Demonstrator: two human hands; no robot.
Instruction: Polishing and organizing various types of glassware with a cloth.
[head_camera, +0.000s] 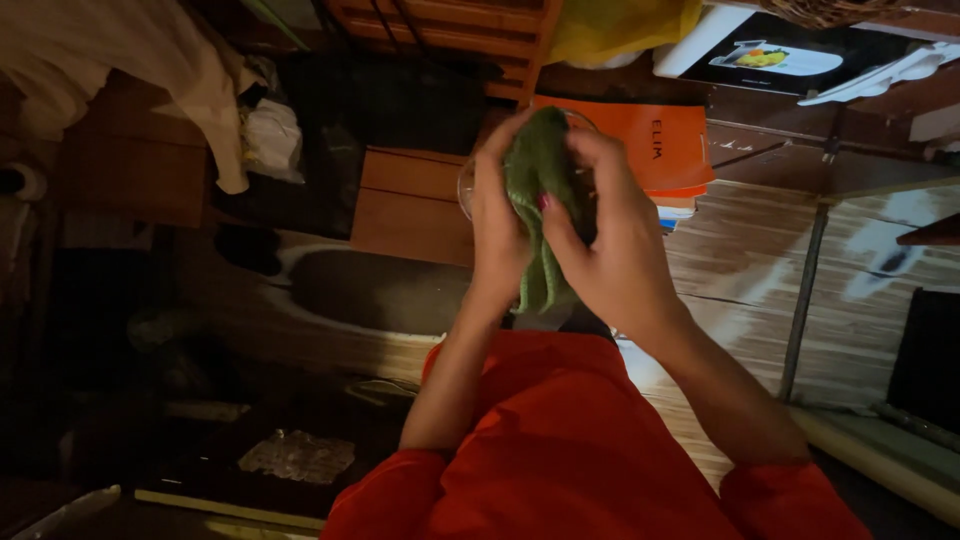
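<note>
Behind both hands, green cloth, orange box

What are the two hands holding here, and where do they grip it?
Both hands press a green cloth around a clear glass vessel: the left hand cups one side, the right hand the other, fingers on the cloth.

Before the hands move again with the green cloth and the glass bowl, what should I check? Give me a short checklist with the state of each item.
1. Left hand grips the glass bowl: ok.
2. Right hand presses the green cloth on the bowl: ok.
3. Cloth covers the bowl's face: ok.
4. Bowl empty: cannot tell, cloth hides it.
5. Bowl clean or dry: cannot tell, light is dim.
6. Bowl held over the lap, not above the orange book: ok.
</note>
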